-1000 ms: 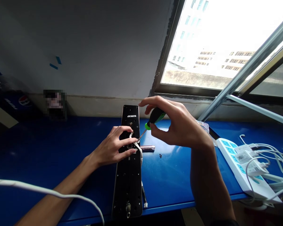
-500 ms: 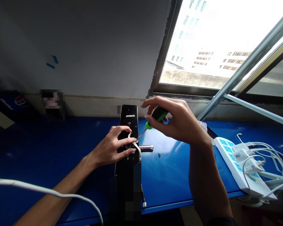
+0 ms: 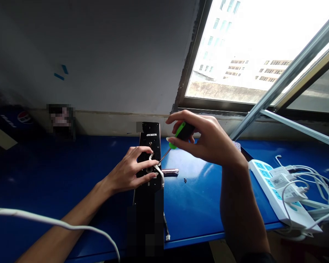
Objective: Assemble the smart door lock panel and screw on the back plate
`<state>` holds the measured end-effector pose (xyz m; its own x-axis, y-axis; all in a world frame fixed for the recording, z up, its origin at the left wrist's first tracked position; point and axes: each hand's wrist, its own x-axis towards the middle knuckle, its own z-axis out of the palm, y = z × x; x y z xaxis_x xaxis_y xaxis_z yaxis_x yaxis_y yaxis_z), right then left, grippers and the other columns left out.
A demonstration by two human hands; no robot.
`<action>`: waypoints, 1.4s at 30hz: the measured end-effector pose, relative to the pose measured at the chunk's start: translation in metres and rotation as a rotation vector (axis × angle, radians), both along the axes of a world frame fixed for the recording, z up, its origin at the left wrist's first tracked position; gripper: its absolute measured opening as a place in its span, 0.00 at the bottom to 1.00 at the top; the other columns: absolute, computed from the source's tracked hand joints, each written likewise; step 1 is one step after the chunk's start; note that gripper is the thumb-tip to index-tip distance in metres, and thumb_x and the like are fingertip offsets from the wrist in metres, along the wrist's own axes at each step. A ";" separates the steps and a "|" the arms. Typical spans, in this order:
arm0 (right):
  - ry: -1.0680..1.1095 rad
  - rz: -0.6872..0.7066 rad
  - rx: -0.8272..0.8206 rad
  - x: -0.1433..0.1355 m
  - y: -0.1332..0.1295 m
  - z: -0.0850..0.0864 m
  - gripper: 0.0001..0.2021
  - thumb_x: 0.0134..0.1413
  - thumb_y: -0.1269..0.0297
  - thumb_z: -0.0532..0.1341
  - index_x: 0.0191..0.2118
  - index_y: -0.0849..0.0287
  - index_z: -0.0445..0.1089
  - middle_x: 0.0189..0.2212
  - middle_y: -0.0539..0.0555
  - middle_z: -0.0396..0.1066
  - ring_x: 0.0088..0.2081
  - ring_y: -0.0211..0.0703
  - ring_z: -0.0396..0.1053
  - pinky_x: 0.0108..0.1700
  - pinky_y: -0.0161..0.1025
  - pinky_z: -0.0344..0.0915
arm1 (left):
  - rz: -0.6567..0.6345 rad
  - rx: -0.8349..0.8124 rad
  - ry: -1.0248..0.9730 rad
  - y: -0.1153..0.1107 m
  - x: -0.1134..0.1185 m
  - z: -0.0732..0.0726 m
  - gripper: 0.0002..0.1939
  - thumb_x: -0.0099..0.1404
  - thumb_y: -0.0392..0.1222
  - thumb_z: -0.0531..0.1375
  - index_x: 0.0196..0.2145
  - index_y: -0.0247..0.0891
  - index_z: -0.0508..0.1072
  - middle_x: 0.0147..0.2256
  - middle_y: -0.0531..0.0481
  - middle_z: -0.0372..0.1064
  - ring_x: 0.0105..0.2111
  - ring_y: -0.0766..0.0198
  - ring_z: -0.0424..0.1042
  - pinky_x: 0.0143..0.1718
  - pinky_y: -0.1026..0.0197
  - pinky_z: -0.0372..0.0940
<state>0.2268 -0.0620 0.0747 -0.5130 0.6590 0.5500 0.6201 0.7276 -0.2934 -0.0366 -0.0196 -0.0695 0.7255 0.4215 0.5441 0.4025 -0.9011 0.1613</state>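
Note:
A long black panel (image 3: 150, 128) with a small white label lies on the blue table. My left hand (image 3: 133, 168) rests over it with fingers spread, its fingertips touching the panel and a white cable (image 3: 160, 174) there. In my right hand (image 3: 205, 137) is a screwdriver (image 3: 186, 131) with a green and black handle. The screwdriver is tilted, its tip at the panel's right edge beside my left index fingertip. What the tip touches is too small to make out. A shiny pinkish cylinder (image 3: 170, 172) sits against the panel's right side.
Several tiny dark screws (image 3: 185, 180) lie on the blue table (image 3: 197, 208). To the right, a white power strip (image 3: 274, 193) carries plugs and tangled cables. A thick white cable (image 3: 52, 222) crosses my left forearm. A small connector (image 3: 168, 237) lies near the front edge.
The screwdriver's handle has turned in my right hand, so more of its green side shows. My left hand and the panel have stayed in place.

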 end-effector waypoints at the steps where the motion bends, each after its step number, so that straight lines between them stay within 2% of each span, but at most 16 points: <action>1: 0.004 -0.008 0.006 0.000 0.000 0.000 0.16 0.62 0.67 0.64 0.55 0.60 0.71 0.38 0.51 0.77 0.34 0.36 0.74 0.36 0.35 0.71 | 0.001 -0.002 0.000 0.000 0.000 0.000 0.17 0.74 0.49 0.61 0.57 0.44 0.77 0.57 0.41 0.60 0.56 0.49 0.64 0.57 0.45 0.64; 9: 0.051 -0.005 0.069 0.002 -0.001 0.001 0.20 0.56 0.73 0.62 0.55 0.61 0.71 0.38 0.51 0.77 0.36 0.36 0.74 0.40 0.35 0.72 | 0.003 -0.002 0.003 0.000 -0.001 0.000 0.17 0.74 0.49 0.61 0.58 0.46 0.76 0.57 0.41 0.61 0.56 0.48 0.65 0.56 0.45 0.65; 18: 0.025 0.017 0.032 -0.001 -0.001 0.000 0.17 0.59 0.69 0.62 0.54 0.59 0.71 0.38 0.52 0.77 0.37 0.38 0.75 0.40 0.37 0.72 | 0.012 -0.005 -0.002 0.000 0.001 0.001 0.17 0.74 0.49 0.60 0.57 0.46 0.77 0.57 0.41 0.62 0.55 0.49 0.65 0.57 0.44 0.65; 28: 0.039 0.012 0.052 0.000 0.000 0.000 0.17 0.58 0.70 0.61 0.54 0.62 0.72 0.37 0.52 0.77 0.36 0.37 0.74 0.41 0.37 0.72 | 0.006 -0.013 -0.008 0.001 0.001 0.000 0.18 0.73 0.49 0.61 0.58 0.45 0.76 0.57 0.40 0.63 0.56 0.48 0.65 0.57 0.45 0.65; 33: 0.047 -0.018 0.074 0.004 -0.003 0.003 0.18 0.56 0.72 0.61 0.53 0.60 0.72 0.37 0.51 0.77 0.36 0.37 0.74 0.42 0.38 0.73 | 0.037 -0.056 -0.067 -0.004 0.004 -0.001 0.19 0.74 0.49 0.61 0.58 0.43 0.75 0.57 0.40 0.63 0.56 0.48 0.66 0.57 0.44 0.66; 35: 0.049 -0.030 0.071 0.007 -0.006 0.005 0.19 0.55 0.72 0.61 0.53 0.59 0.72 0.37 0.51 0.77 0.36 0.38 0.75 0.42 0.39 0.73 | 0.070 -0.084 -0.130 -0.008 0.011 0.003 0.17 0.74 0.48 0.61 0.56 0.41 0.76 0.55 0.40 0.65 0.55 0.50 0.67 0.56 0.44 0.67; 38: 0.060 -0.043 0.071 0.013 -0.011 0.009 0.20 0.53 0.73 0.62 0.53 0.59 0.72 0.37 0.51 0.77 0.37 0.40 0.75 0.42 0.40 0.74 | 0.085 -0.098 -0.167 -0.011 0.030 0.017 0.14 0.73 0.46 0.62 0.52 0.39 0.78 0.49 0.42 0.72 0.51 0.52 0.69 0.53 0.46 0.70; 42: 0.098 -0.076 0.052 0.025 -0.019 0.016 0.19 0.54 0.73 0.63 0.53 0.56 0.72 0.38 0.52 0.78 0.39 0.43 0.76 0.45 0.43 0.75 | 0.029 -0.132 0.033 -0.007 0.060 0.041 0.13 0.71 0.43 0.64 0.51 0.35 0.79 0.43 0.42 0.77 0.47 0.51 0.70 0.46 0.49 0.72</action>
<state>0.2520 -0.0814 0.0908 -0.4046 0.6632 0.6297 0.6445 0.6953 -0.3182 0.0236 -0.0266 -0.0282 0.7286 0.5090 0.4583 0.4353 -0.8608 0.2638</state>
